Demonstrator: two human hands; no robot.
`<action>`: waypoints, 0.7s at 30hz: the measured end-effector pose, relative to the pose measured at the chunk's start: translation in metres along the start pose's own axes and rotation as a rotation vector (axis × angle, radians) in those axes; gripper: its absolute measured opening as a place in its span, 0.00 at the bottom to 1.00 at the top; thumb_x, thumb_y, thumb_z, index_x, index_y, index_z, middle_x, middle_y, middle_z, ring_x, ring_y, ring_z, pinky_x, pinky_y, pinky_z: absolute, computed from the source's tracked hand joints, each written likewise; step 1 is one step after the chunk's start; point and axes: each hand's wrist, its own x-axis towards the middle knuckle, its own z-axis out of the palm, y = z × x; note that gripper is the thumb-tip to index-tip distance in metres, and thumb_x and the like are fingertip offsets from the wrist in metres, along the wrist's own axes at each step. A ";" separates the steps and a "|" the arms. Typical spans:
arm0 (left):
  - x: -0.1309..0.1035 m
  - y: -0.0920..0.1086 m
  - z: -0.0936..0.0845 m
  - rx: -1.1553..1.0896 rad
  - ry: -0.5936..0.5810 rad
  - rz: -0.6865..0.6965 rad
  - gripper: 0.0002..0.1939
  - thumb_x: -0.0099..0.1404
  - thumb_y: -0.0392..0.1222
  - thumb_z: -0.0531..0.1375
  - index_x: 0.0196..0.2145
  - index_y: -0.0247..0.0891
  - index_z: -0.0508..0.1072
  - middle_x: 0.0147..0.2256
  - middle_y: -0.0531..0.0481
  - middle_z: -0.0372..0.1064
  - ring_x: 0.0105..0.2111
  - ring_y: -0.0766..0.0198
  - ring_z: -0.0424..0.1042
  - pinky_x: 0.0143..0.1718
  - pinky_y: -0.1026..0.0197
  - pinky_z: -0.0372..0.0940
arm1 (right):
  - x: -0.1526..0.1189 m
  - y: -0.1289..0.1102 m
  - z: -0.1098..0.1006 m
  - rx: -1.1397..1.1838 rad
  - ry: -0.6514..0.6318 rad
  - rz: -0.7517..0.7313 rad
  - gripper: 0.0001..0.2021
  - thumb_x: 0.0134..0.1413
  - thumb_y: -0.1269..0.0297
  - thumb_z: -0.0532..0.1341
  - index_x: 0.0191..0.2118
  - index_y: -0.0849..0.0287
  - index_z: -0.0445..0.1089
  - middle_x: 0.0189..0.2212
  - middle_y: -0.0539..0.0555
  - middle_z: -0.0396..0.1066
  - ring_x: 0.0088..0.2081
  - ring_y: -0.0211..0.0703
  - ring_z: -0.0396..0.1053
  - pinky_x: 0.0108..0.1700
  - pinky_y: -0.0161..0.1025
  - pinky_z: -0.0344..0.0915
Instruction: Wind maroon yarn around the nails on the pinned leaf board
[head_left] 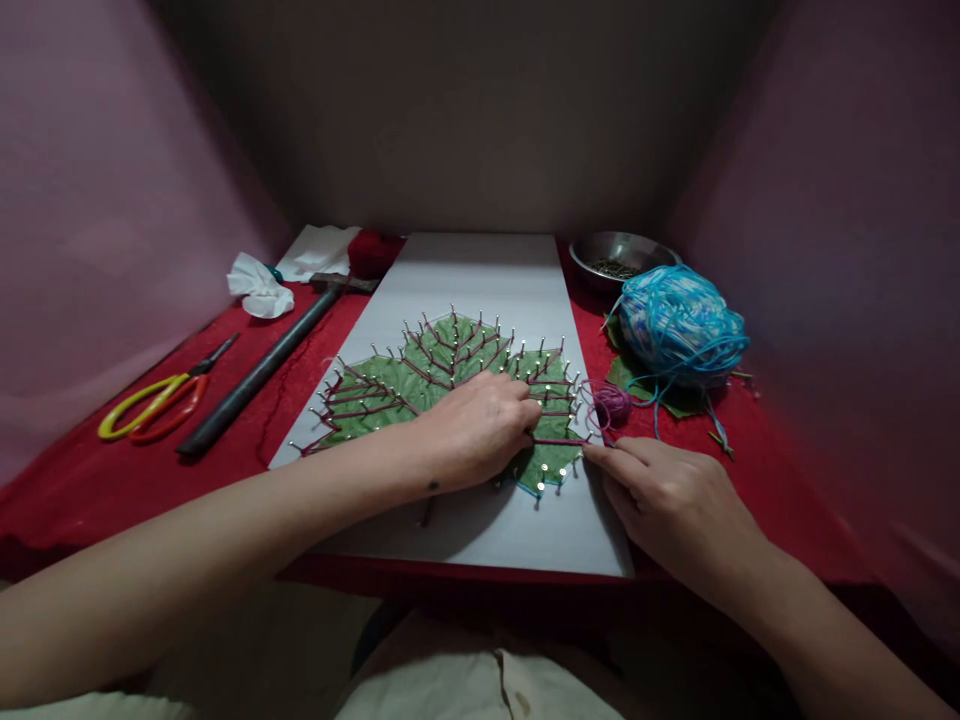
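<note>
A white board [480,270] bears a green leaf shape [375,380] ringed with upright nails and strung with dark pink yarn. My left hand [491,425] lies over the middle of the leaf, its fingers curled; whatever they pinch is hidden beneath them. From there a stretch of pink yarn [561,441] runs right to the nails at the leaf's edge. My right hand [667,490] is closed on the yarn at the board's right edge. Just beyond it sits a small pink yarn ball [612,402]. Blue yarn [529,489] edges the leaf's lower right.
On the red cloth [247,365] at left lie scissors [169,395], a hammer [262,370], crumpled white paper [259,288] and a red yarn ball [373,254]. At right are a metal bowl [624,245] of nails and a big blue yarn ball [682,325] on green leaves [649,385].
</note>
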 end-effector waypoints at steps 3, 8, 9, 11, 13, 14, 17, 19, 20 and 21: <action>-0.001 -0.001 0.003 -0.020 0.028 0.008 0.05 0.64 0.34 0.56 0.33 0.35 0.73 0.34 0.47 0.69 0.37 0.60 0.67 0.40 0.56 0.59 | -0.001 0.001 0.000 0.006 0.007 -0.007 0.11 0.57 0.73 0.55 0.37 0.62 0.76 0.22 0.52 0.69 0.23 0.42 0.67 0.25 0.39 0.51; -0.010 -0.011 -0.010 -0.089 0.170 -0.031 0.11 0.62 0.27 0.54 0.38 0.36 0.73 0.36 0.47 0.69 0.37 0.62 0.66 0.39 0.60 0.59 | -0.002 0.003 0.001 0.042 0.017 -0.009 0.12 0.58 0.72 0.55 0.38 0.63 0.76 0.22 0.52 0.69 0.24 0.41 0.67 0.25 0.37 0.54; -0.013 -0.014 -0.014 -0.116 0.211 -0.038 0.11 0.63 0.27 0.54 0.37 0.36 0.73 0.35 0.48 0.69 0.36 0.63 0.66 0.38 0.61 0.59 | -0.002 0.004 0.002 0.054 0.025 -0.010 0.11 0.58 0.72 0.55 0.38 0.63 0.76 0.22 0.52 0.69 0.24 0.40 0.67 0.25 0.37 0.55; -0.021 -0.021 -0.020 -0.177 0.253 -0.061 0.10 0.63 0.28 0.54 0.37 0.36 0.73 0.34 0.49 0.68 0.35 0.65 0.66 0.37 0.63 0.59 | -0.003 0.004 0.004 0.078 0.053 -0.018 0.11 0.58 0.72 0.55 0.38 0.65 0.76 0.22 0.53 0.69 0.24 0.40 0.67 0.26 0.36 0.56; -0.031 -0.027 -0.023 -0.223 0.287 -0.091 0.08 0.64 0.29 0.55 0.36 0.36 0.73 0.33 0.50 0.68 0.35 0.66 0.66 0.36 0.64 0.59 | -0.004 0.004 0.007 0.105 0.084 -0.029 0.10 0.58 0.72 0.56 0.37 0.66 0.75 0.22 0.53 0.69 0.23 0.39 0.67 0.26 0.36 0.57; -0.036 -0.030 -0.023 -0.241 0.294 -0.110 0.08 0.64 0.30 0.55 0.36 0.35 0.73 0.33 0.50 0.68 0.34 0.66 0.66 0.36 0.64 0.60 | -0.005 0.004 0.008 0.122 0.096 -0.033 0.10 0.58 0.72 0.56 0.37 0.67 0.75 0.22 0.53 0.69 0.24 0.39 0.66 0.26 0.36 0.58; -0.053 -0.032 -0.018 -0.264 0.291 -0.174 0.07 0.64 0.31 0.55 0.36 0.35 0.73 0.34 0.49 0.68 0.35 0.65 0.66 0.36 0.63 0.60 | -0.007 0.003 0.012 0.178 0.123 -0.029 0.09 0.57 0.73 0.57 0.38 0.69 0.74 0.22 0.53 0.69 0.24 0.38 0.67 0.27 0.35 0.59; -0.064 -0.030 -0.012 -0.257 0.294 -0.195 0.08 0.65 0.31 0.55 0.37 0.35 0.73 0.34 0.49 0.68 0.36 0.64 0.66 0.38 0.62 0.61 | -0.009 0.002 0.014 0.197 0.130 -0.021 0.08 0.57 0.74 0.57 0.39 0.69 0.74 0.22 0.53 0.68 0.24 0.38 0.66 0.27 0.35 0.59; -0.070 -0.028 -0.008 -0.250 0.289 -0.204 0.08 0.66 0.32 0.54 0.37 0.35 0.73 0.35 0.48 0.68 0.37 0.63 0.65 0.39 0.61 0.61 | -0.011 0.002 0.015 0.200 0.130 -0.017 0.08 0.57 0.74 0.58 0.39 0.69 0.74 0.22 0.53 0.68 0.24 0.38 0.66 0.27 0.35 0.59; -0.075 -0.026 -0.004 -0.239 0.304 -0.220 0.08 0.66 0.32 0.54 0.38 0.35 0.73 0.36 0.48 0.67 0.37 0.62 0.65 0.39 0.60 0.61 | -0.012 0.002 0.016 0.204 0.126 -0.013 0.08 0.57 0.74 0.58 0.40 0.69 0.73 0.22 0.53 0.68 0.24 0.38 0.66 0.27 0.35 0.59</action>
